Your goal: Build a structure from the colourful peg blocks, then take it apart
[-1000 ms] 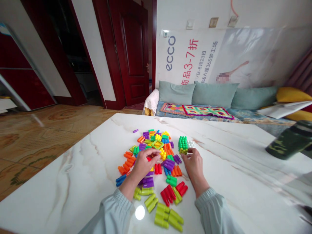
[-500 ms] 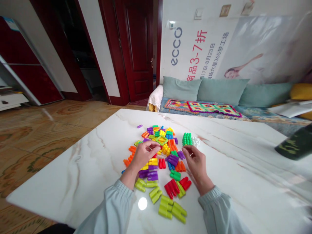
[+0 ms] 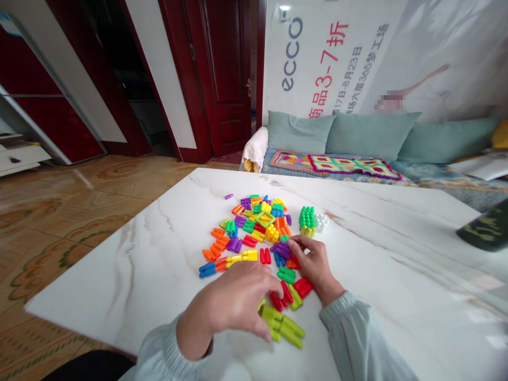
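Note:
My left hand (image 3: 234,299) hovers low over the near blocks, thumb and fingers spread apart with nothing visible between them. Beneath and beside its fingertips are lime-green toy blocks (image 3: 291,330) and a red block (image 3: 277,300), partly covered by the hand. My right hand (image 3: 315,262) is at the right side of the pile, its thumb and forefinger pinched at a purple block (image 3: 281,248). Its fingers partly hide an orange block (image 3: 292,261). Close to this hand are a green block (image 3: 286,274) and another red block (image 3: 304,287).
Many coloured blocks, including a lime-green square frame (image 3: 264,218), are spread over the white marbled table (image 3: 159,264). Green knobbed pieces (image 3: 307,218) and white knobbed pieces (image 3: 321,222) stand at the right. A dark camouflage-patterned object (image 3: 486,227) is by the right edge. Behind is a sofa (image 3: 273,159).
My left hand has come down towards me from the pile's middle to the near lime-green blocks, opening its fingers. My right hand has shifted slightly left to the purple block. The view has tilted down.

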A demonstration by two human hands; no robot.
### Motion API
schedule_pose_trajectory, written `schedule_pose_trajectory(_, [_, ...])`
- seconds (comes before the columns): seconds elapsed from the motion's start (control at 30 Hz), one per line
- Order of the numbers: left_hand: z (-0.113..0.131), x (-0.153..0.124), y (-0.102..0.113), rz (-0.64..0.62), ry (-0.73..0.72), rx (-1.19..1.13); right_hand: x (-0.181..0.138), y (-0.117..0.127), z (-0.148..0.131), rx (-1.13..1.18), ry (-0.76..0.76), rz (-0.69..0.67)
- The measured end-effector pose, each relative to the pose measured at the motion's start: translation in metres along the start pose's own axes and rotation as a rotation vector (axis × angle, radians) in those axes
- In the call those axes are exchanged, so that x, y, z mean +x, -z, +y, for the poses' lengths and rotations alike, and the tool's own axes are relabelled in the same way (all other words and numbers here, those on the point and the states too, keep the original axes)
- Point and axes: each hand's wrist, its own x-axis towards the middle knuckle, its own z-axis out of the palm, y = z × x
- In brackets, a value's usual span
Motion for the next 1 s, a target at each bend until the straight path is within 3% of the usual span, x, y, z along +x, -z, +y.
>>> schedule_pose_trajectory(0.17, [0.032,0.001,-0.064,0.026,0.136,0.239,-0.002,-0.003,-0.001,0.026,0.008,0.002])
schedule_pose_trajectory(0.3, [0.033,0.010,-0.103,0.044,0.245,0.427,-0.002,-0.006,-0.003,0.039,0.021,-0.016])
schedule_pose_trajectory(0.43, [0.016,-0.002,-0.109,0.126,0.129,0.489,-0.002,-0.008,-0.004,0.014,0.025,-0.016])
schedule_pose_trajectory(0.63, [-0.017,-0.009,-0.083,0.269,0.004,0.414,-0.004,-0.012,-0.005,-0.005,0.042,-0.038])
schedule_pose_trajectory(0.73, [-0.030,0.015,-0.062,0.474,0.007,0.139,-0.005,-0.015,-0.008,0.005,0.047,-0.053])
schedule_pose_trajectory(0.83, [-0.045,0.050,-0.042,0.770,0.258,-0.508,-0.005,-0.019,-0.011,0.053,0.055,-0.059])
schedule_pose_trajectory(0.93, [-0.063,0.075,-0.032,0.757,0.351,-1.326,-0.006,-0.022,-0.012,0.107,0.039,-0.029])
schedule_pose_trajectory(1.0, [-0.073,0.080,-0.032,0.743,0.314,-1.667,-0.005,-0.023,-0.012,0.116,0.038,-0.010])
